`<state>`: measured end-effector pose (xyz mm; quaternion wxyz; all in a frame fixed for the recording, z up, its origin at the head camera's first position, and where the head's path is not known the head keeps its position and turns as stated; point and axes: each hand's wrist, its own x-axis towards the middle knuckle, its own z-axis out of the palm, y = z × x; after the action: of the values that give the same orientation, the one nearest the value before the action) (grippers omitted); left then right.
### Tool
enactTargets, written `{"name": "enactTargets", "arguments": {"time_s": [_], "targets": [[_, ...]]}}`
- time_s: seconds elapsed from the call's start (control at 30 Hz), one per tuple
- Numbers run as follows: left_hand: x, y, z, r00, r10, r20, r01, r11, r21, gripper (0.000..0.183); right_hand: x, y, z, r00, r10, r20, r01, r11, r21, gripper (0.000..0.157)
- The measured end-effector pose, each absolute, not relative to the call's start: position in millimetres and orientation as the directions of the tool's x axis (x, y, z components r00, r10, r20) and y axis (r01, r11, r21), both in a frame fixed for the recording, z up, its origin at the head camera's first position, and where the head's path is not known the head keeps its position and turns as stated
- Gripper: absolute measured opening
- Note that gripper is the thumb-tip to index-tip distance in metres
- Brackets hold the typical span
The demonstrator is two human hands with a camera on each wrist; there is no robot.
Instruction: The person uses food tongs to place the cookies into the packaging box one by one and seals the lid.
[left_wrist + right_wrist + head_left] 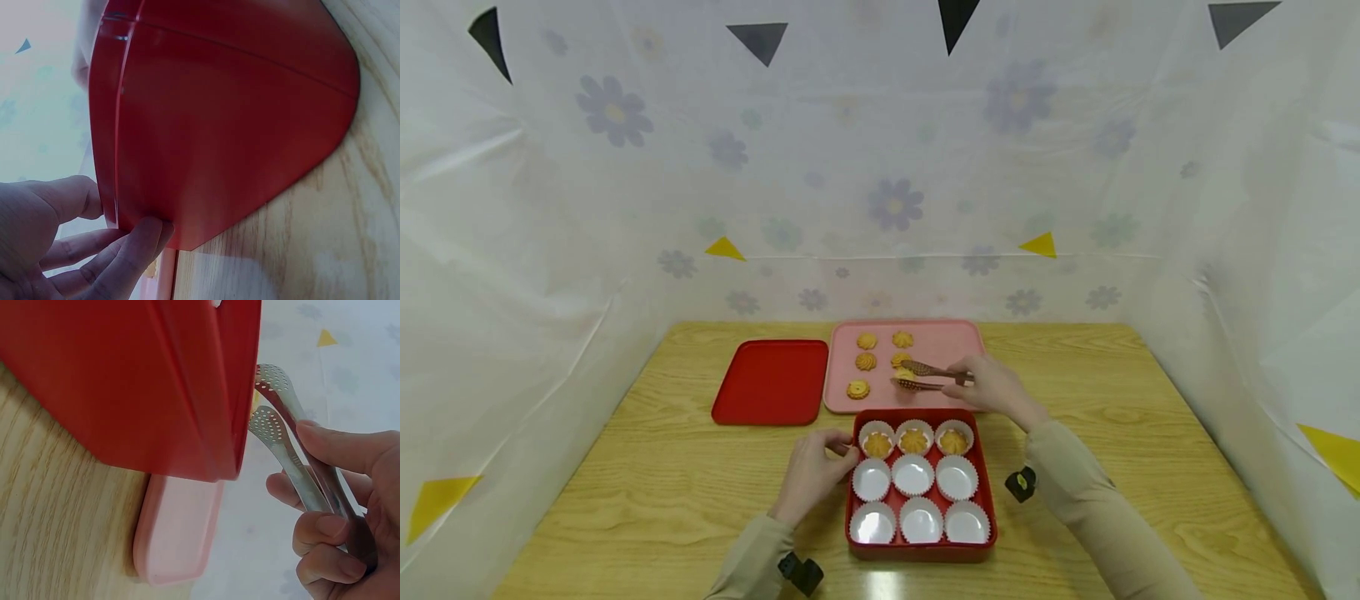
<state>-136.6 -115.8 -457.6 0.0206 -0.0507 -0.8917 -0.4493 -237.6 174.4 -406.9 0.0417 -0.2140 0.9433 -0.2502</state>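
With its thumb at the rim and fingers against the outer wall, my left hand (816, 468) grips the far left corner of a red box (917, 552). The box holds rows of white paper cups (913, 476); the back row has a cookie (914, 442) in each cup. My right hand (990, 388) holds metal tongs (294, 450) with perforated tips. Over a pink tray (951, 337), the spread tips lie on either side of a yellow cookie (904, 375). Several other cookies (866, 362) sit on the tray in two columns.
A flat red tray (771, 383) lies left of the pink tray on the wooden table (647, 492). White flowered sheeting (820, 167) hangs behind and along both sides. The red box stands close in front of the pink tray.
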Motion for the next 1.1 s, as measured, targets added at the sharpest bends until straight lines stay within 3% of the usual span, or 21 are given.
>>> {"name": "enactTargets", "arguments": {"time_s": [0.2, 0.6, 0.97, 1.1], "targets": [[-136.1, -115.4, -458.1, -0.993, 0.064, 0.097, 0.116, 0.598, 0.793, 0.019, -226.0, 178.2, -400.8, -0.901, -0.430, 0.058, -0.398, 0.766, -0.505, 0.034], [-136.3, -115.3, -457.9, -0.993, 0.059, 0.103, 0.118, 0.602, 0.790, 0.019, -196.8, 187.1, -399.0, -0.843, -0.525, 0.117, -0.509, 0.709, -0.488, 0.033], [-136.9, -115.6, -459.1, -0.992, 0.062, 0.108, 0.124, 0.602, 0.789, 0.018, -185.3, 187.5, -403.8, -0.677, -0.726, 0.120, -0.689, 0.568, -0.450, 0.020], [-137.1, -115.7, -459.1, -0.992, 0.062, 0.106, 0.122, 0.601, 0.790, 0.018, -183.0, 185.2, -404.9, -0.650, -0.753, 0.104, -0.702, 0.542, -0.461, 0.024]]}}
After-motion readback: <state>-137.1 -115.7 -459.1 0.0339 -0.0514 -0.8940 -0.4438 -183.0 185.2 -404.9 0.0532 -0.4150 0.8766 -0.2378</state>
